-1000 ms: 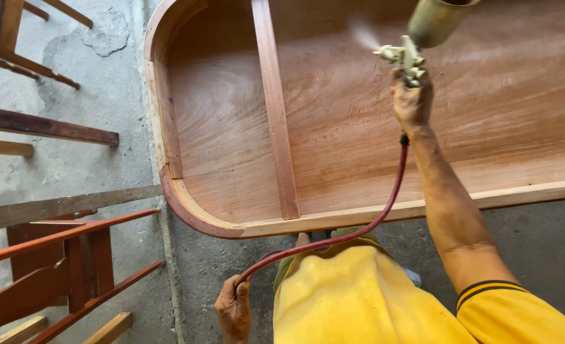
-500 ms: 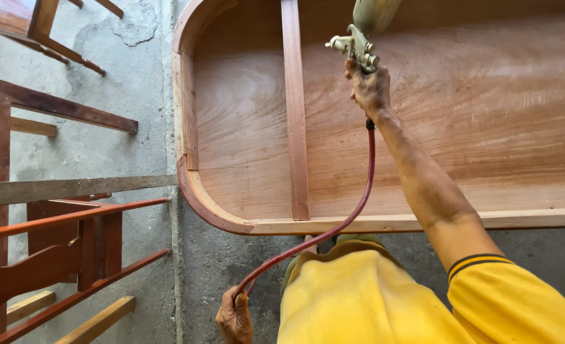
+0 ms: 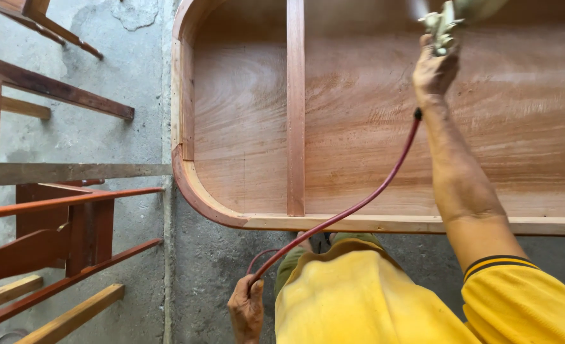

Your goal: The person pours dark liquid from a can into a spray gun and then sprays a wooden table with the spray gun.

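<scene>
Right hand (image 3: 434,71) is closed on the spray gun (image 3: 441,27), raised over the far side of the wooden panel frame (image 3: 359,127), nozzle aimed at its inner face, faint mist at the tip. Left hand (image 3: 246,310) grips the red hose (image 3: 352,207) below the frame's near edge, keeping it off the wood. Wooden chair frames (image 3: 46,223) stand left of the frame.

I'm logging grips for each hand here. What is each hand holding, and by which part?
Right hand grips the spray gun by its handle. Left hand holds the red hose near its low slack end.
</scene>
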